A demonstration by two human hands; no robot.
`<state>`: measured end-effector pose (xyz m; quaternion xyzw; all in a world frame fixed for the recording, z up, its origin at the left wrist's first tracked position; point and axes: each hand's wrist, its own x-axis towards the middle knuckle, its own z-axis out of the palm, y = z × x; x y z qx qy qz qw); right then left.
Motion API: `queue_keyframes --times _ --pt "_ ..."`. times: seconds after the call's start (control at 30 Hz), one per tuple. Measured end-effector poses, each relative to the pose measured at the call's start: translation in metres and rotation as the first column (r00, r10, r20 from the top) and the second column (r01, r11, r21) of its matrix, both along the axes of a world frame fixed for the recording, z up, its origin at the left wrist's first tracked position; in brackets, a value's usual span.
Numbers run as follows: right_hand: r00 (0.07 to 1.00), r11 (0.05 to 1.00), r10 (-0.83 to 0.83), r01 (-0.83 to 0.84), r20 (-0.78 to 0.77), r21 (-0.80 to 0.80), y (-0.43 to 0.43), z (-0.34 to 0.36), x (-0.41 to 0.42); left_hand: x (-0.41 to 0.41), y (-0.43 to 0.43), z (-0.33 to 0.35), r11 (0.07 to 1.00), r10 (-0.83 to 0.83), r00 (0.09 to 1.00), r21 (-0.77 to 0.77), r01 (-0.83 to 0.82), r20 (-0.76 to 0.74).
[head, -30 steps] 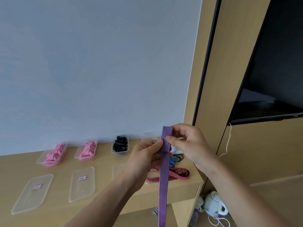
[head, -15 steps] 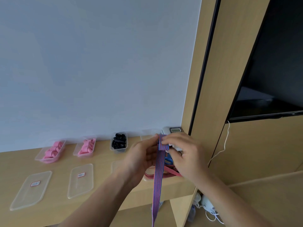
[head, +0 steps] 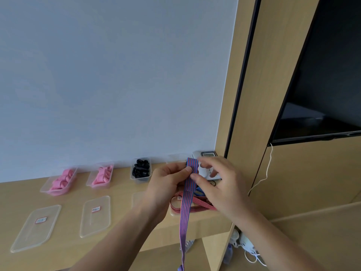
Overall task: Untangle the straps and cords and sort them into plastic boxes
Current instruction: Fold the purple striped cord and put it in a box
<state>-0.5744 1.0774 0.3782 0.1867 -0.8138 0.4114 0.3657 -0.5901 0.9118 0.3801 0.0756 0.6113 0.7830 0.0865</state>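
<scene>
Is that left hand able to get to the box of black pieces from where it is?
Probably yes: the left hand is just right of the box of black pieces, nothing between them. But it pinches the striped strap, so it would have to let go or bring that along.
</scene>
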Motion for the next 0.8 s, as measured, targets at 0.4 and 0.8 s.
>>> queue_keyframes --times 0.4,0.8 --pt "0.935 0.974 0.195 -0.15 0.297 -0.169 0.005 0.035 -0.014 0.009 0.003 -0.006 0.994 -0.095 0.992 -0.044 0.099 0.086" --pt "0.977 0.98 0.118 -0.087 0.175 -0.178 0.005 0.033 -0.015 0.016 0.013 -0.007 0.995 -0.028 0.992 -0.097 0.041 0.125"
